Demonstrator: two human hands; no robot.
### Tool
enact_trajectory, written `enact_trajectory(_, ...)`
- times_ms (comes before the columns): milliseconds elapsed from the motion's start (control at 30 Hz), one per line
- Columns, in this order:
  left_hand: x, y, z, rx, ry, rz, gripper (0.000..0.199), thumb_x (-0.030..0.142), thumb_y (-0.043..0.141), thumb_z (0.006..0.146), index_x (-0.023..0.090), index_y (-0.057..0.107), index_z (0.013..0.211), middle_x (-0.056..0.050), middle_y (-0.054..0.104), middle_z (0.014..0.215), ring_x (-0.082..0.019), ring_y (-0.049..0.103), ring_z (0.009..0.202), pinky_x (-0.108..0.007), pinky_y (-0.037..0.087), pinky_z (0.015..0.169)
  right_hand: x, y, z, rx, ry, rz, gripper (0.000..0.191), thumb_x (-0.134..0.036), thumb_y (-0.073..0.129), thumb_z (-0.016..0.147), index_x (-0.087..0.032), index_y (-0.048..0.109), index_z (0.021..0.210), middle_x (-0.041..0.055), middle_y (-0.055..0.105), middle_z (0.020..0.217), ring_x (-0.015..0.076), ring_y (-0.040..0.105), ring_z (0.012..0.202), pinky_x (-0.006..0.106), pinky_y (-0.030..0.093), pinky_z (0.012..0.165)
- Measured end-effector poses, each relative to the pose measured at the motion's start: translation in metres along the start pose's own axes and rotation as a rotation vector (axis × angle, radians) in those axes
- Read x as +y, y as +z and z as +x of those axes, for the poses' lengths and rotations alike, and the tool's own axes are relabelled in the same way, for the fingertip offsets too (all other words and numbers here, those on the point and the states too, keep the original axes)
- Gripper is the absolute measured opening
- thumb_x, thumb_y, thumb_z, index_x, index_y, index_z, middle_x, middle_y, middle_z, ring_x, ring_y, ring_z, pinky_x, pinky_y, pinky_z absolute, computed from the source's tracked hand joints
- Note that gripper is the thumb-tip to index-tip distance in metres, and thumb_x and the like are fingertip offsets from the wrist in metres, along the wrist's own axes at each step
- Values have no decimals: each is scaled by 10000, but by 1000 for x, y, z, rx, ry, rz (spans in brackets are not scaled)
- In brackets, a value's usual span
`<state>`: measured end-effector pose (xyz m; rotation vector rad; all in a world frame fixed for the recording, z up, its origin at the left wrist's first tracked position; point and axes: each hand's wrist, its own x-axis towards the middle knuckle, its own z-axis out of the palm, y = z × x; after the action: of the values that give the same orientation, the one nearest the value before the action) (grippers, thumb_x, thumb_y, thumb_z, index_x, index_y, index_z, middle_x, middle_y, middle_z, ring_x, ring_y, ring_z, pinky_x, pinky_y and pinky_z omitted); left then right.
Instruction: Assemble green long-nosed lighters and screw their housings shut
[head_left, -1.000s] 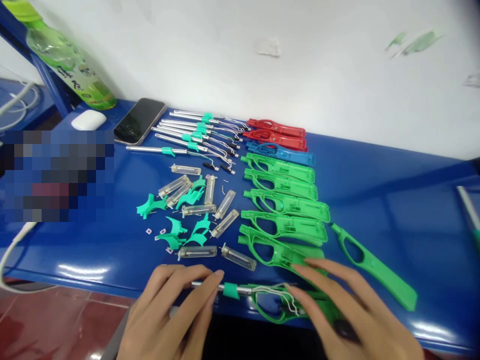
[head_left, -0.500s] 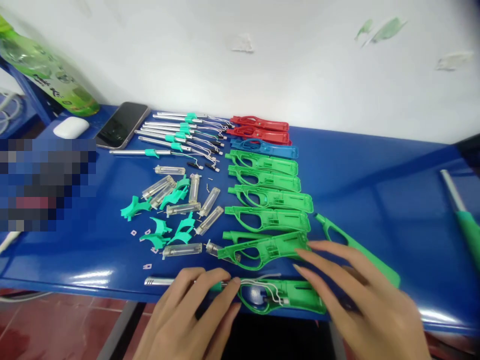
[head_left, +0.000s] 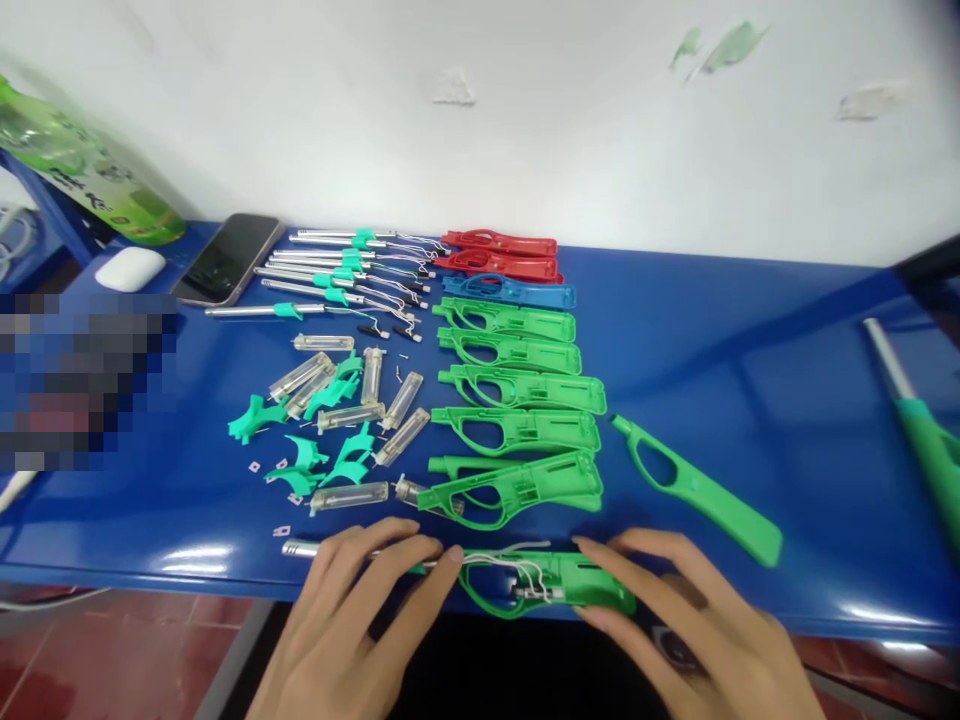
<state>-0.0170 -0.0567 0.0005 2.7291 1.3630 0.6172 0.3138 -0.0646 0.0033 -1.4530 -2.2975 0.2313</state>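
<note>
At the front edge of the table lies an open green lighter shell half [head_left: 577,570], with white wires and a small black igniter part [head_left: 534,594] in it. A metal lighter tube [head_left: 300,548] runs out of its left end. My left hand [head_left: 352,610] is closed over the tube where it meets the shell, the thumb pressing near the joint. Around the shell's right end, my right hand [head_left: 697,620] has its fingers on the far side and thumb on the near side. Just beyond, another green shell half [head_left: 517,490] lies askew on a similar one.
Red, blue and green shell halves [head_left: 510,320] line the table's middle. Metal tubes with wires [head_left: 337,280], clear fuel tanks [head_left: 351,497] and teal clips [head_left: 349,455] lie left. A green shell [head_left: 712,505] rests right. A phone [head_left: 229,258] and bottle [head_left: 90,170] stand behind.
My right hand has moved from the askew green shell half down to the right end of the front shell. My left hand stays on the tube. The view has shifted slightly.
</note>
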Motion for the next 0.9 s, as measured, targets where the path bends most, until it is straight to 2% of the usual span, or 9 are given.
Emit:
enact_trajectory(100, 2, -2, 1, 35, 32, -1, 478, 101, 469, 1108, 315, 707, 1464, -49, 777, 1250, -215, 713, 1200, -388, 577, 1095, 4, -1, -1, -15, -35, -12, 341, -413, 533, 1172, -269, 767, 1374, 59, 767, 1127, 97, 783, 675, 172, 672, 629)
enact_trajectory(200, 8, -6, 2, 44, -9, -66, 367, 310, 463, 1171, 282, 721, 1431, -80, 756, 1221, -216, 703, 1187, -406, 574, 1123, 9, 1, -4, -26, -62, -18, 353, -421, 544, 1168, -279, 746, 1420, 55, 762, 1125, 81, 757, 647, 143, 635, 562)
enact_trajectory(333, 15, -9, 4, -38, -11, -99, 503, 497, 360, 1194, 246, 745, 1397, -117, 700, 1246, -220, 635, 1265, -340, 590, 1095, 14, 5, -12, 19, -75, -12, 353, -366, 597, 1151, -261, 715, 1466, 74, 749, 1169, 86, 768, 686, 140, 626, 579)
enact_trajectory(467, 17, -8, -1, -95, 0, -46, 473, 572, 518, 1139, 282, 713, 1458, -98, 695, 1297, -208, 603, 1319, -221, 617, 974, 15, 8, -20, 40, -65, -5, 365, -309, 623, 1135, -251, 694, 1488, 90, 738, 1214, 114, 794, 740, 171, 635, 608)
enact_trajectory(533, 17, -7, -4, -109, -11, -34, 457, 529, 505, 1147, 289, 688, 1492, -84, 699, 1344, -208, 590, 1354, -236, 610, 1006, 15, 9, -22, 19, -50, 1, 367, -311, 613, 1139, -263, 686, 1495, 88, 733, 1223, 122, 803, 770, 174, 636, 611)
enact_trajectory(600, 17, -5, -7, -121, -11, -16, 415, 324, 469, 1152, 292, 665, 1516, -56, 704, 1396, -208, 583, 1390, -281, 581, 1076, 14, 9, -23, 8, -28, 11, 368, -309, 605, 1143, -274, 678, 1502, 86, 729, 1236, 135, 818, 829, 181, 651, 641)
enact_trajectory(700, 16, -3, -14, -142, 46, 52, 546, 84, 504, 1048, 258, 634, 1549, -23, 710, 1464, -243, 593, 1408, -385, 507, 1172, 12, 9, -22, 14, -8, 27, 380, -297, 607, 1142, -280, 664, 1517, 85, 721, 1248, 147, 825, 877, 198, 672, 685)
enact_trajectory(800, 17, -1, -16, -130, 118, 105, 506, 123, 590, 1030, 222, 651, 1523, -24, 720, 1481, -294, 616, 1373, -474, 466, 1180, 10, 8, -21, 3, -9, 26, 397, -296, 600, 1146, -280, 647, 1539, 84, 721, 1240, 153, 826, 886, 212, 681, 703)
enact_trajectory(900, 23, 0, -6, -78, 67, 40, 383, 150, 632, 1041, 263, 731, 1394, -2, 772, 1316, -263, 642, 1275, -446, 475, 1116, 9, 7, -21, 0, -7, 26, 419, -291, 607, 1143, -285, 634, 1561, 80, 730, 1229, 152, 824, 871, 211, 678, 695)
